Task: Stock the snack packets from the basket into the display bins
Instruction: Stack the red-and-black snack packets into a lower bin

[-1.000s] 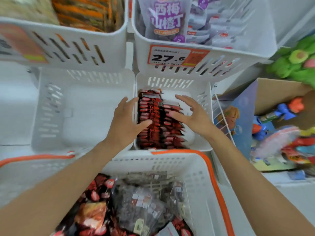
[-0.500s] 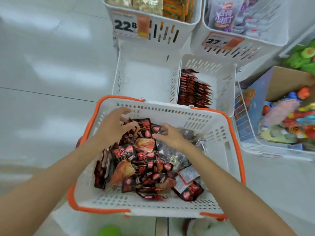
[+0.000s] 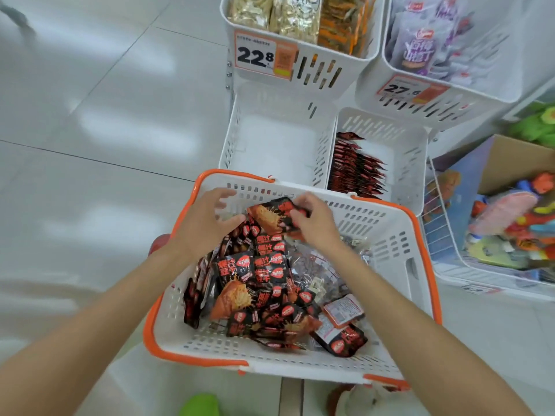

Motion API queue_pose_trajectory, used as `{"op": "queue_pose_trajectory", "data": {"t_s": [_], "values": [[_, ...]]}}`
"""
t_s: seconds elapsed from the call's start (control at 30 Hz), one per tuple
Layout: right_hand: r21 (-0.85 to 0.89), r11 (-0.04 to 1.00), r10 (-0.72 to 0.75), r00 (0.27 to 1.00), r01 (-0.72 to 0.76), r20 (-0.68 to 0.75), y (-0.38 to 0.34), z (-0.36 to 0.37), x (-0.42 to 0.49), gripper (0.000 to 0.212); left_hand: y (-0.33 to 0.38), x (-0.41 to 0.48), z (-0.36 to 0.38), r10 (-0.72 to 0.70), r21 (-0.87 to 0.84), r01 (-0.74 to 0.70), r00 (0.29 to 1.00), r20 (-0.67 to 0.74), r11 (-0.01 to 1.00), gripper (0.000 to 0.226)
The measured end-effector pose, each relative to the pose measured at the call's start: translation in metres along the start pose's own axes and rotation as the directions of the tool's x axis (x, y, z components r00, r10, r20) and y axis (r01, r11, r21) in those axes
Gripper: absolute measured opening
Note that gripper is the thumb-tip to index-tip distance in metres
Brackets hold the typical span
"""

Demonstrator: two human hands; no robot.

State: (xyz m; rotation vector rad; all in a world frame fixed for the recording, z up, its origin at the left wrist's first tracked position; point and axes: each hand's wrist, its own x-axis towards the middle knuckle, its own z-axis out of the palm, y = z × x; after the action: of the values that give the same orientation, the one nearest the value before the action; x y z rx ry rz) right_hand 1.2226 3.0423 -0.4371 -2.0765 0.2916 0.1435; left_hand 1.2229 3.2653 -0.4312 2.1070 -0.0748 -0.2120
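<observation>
Pinching a black-orange snack packet w/ right hand, fingers clamped on its edge, over the orange-rimmed basket. Left hand just beside, fingers apart, gripping nothing.

The top edge cuts off the far upper bins; the right edge crops the blurred toy crate.

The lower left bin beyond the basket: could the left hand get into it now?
Probably yes. The left hand is at the far rim of the basket, the lower left bin lies open-topped just beyond, nothing between.
</observation>
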Motion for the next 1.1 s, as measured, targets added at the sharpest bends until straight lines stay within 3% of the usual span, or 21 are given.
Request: {"op": "queue_pose_trajectory", "data": {"t_s": [0.13,0.2,0.27,0.33,0.4,0.47,0.57,0.63,0.7,0.8,0.93,1.1], "values": [[0.07,0.969,-0.245,0.964,0.238,0.104,-0.053,-0.045,-0.014,0.016,0.047,0.011,0.008,0.048,-0.082,-0.034,0.983,0.175,0.996,0.074],[0.228,0.946,-0.265,0.956,0.231,0.13,-0.068,-0.042,-0.015,0.022,0.054,0.016,0.01,0.002,-0.175,0.051,0.957,0.291,0.983,0.051],[0.41,0.896,-0.241,0.962,0.17,0.127,-0.074,-0.033,-0.013,0.025,0.051,0.014,0.006,-0.079,-0.244,0.175,0.931,0.358,0.954,0.044],[0.548,0.833,-0.18,0.974,0.075,0.139,-0.069,-0.023,-0.008,0.019,0.041,0.011,-0.005,-0.118,-0.352,0.22,0.95,0.289,0.91,0.033],[0.468,0.884,-0.072,0.989,0.004,0.126,-0.052,-0.01,-0.001,0.017,0.031,0.009,-0.022,-0.169,-0.464,0.204,0.979,0.116,0.862,0.024],[0.204,0.974,0.076,0.991,-0.098,0.113,-0.026,0.012,0.007,0.03,0.022,0.006,-0.035,-0.188,-0.473,0.174,0.982,0.019,0.864,0.025],[0.027,0.941,0.325,0.924,-0.337,0.2,0.004,0.056,0.014,0.065,0.01,-0.001,-0.039,-0.18,-0.408,0.157,0.984,-0.018,0.9,0.021],[0.05,0.908,0.397,0.891,-0.417,0.219,0.015,0.081,0.016,0.066,0.009,-0.007,-0.04,-0.182,-0.428,0.155,0.983,-0.022,0.89,0.023],[0.06,0.924,0.368,0.919,-0.378,0.141,0.02,0.094,0.016,0.047,0.01,-0.009,-0.041,-0.187,-0.468,0.154,0.982,-0.024,0.87,0.028],[0.012,0.97,0.242,0.97,-0.242,0.015,0.025,0.08,0.016,0.031,0.012,-0.004,-0.044,-0.187,-0.473,0.136,0.98,-0.062,0.87,0.017],[0.046,0.995,0.089,0.995,-0.091,0.045,0.009,0.011,0.009,0.011,0.014,0.005,-0.025,-0.147,-0.364,0.108,0.986,-0.081,0.925,0.019],[0.153,0.983,-0.087,0.994,0.096,-0.063,-0.03,-0.078,-0.001,0.014,0.03,0.006,0.009,-0.08,-0.388,0.036,0.992,-0.099,0.921,0.013]]}}
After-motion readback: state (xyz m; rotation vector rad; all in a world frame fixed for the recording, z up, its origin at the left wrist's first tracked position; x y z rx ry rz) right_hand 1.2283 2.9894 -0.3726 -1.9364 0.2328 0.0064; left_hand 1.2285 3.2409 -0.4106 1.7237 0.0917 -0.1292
